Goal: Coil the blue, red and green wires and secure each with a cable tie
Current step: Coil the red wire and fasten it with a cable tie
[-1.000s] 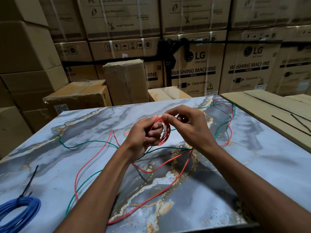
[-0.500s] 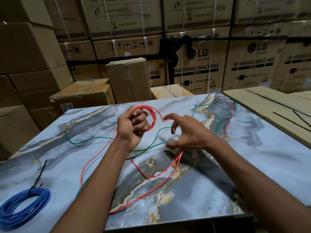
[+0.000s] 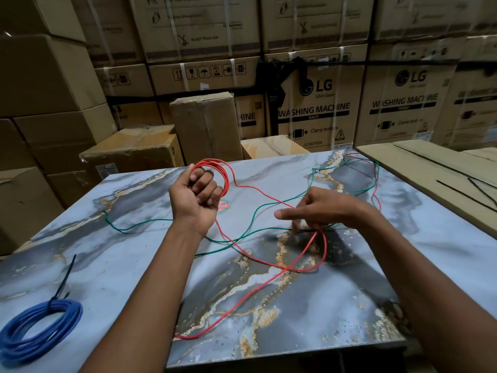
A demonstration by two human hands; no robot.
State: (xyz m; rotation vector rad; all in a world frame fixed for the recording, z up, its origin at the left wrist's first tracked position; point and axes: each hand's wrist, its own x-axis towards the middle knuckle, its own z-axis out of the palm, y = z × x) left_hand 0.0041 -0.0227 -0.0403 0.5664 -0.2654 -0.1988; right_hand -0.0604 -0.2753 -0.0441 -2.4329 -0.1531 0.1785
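Note:
My left hand (image 3: 197,196) grips a small coil of red wire (image 3: 223,175), raised above the marble tabletop (image 3: 134,265). From the coil the red wire runs right to my right hand (image 3: 314,211), which pinches it low over the table, index finger pointing left. The loose red wire (image 3: 258,289) loops on toward the table's front edge. A green wire (image 3: 129,228) lies uncoiled across the middle and far right of the table. The blue wire (image 3: 40,332) sits coiled at the front left with a black cable tie (image 3: 66,278) round it.
Black cable ties (image 3: 473,188) lie on a flat cardboard sheet (image 3: 430,170) at the right. Stacked cardboard cartons (image 3: 317,109) wall in the back and left. A small red-green sticker (image 3: 224,204) is on the table beside my left hand.
My hands have parted. The left lifted the red coil up and left; the right dropped down to the table and took the loose red wire farther right.

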